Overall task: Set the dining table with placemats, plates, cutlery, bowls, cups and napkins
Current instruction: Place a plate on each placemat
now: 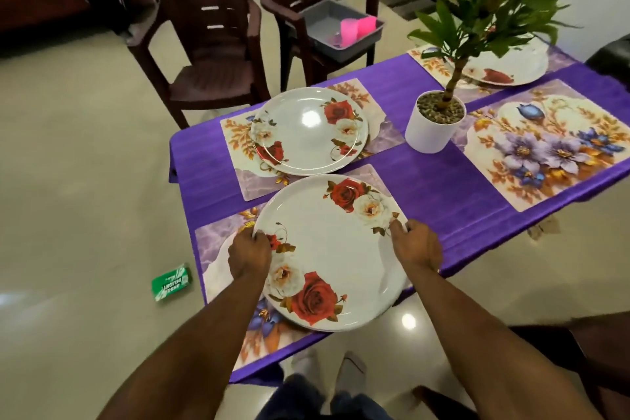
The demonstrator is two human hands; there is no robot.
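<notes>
**Both hands on the rim of a rose plate over the near placemat**

At lower left of the frame a green packet (171,282) lies on the pale floor. Just right of it the left hand (249,254) grips the left rim of the near plate (335,251), fingers curled over the edge. That white plate with red and cream roses sits over the near placemat (218,242) at the lower edge of the counter (436,194), which is covered in purple cloth; whether the plate rests flat or is held just above the mat cannot be told. The right hand (416,242) grips the opposite rim the same way, fingers curled at the edge.

Above, in mid-frame, a second plate (308,131) lies on its own placemat (238,133). Behind it stand dark chairs (204,54), one carrying a grey tray (341,31) with a pink cup (358,27) inside. Further right a white potted plant (434,126) stands on the cloth. At right a bare floral placemat (545,147) lies flat, and at upper right a third plate (511,68) sits partly hidden by leaves.
</notes>
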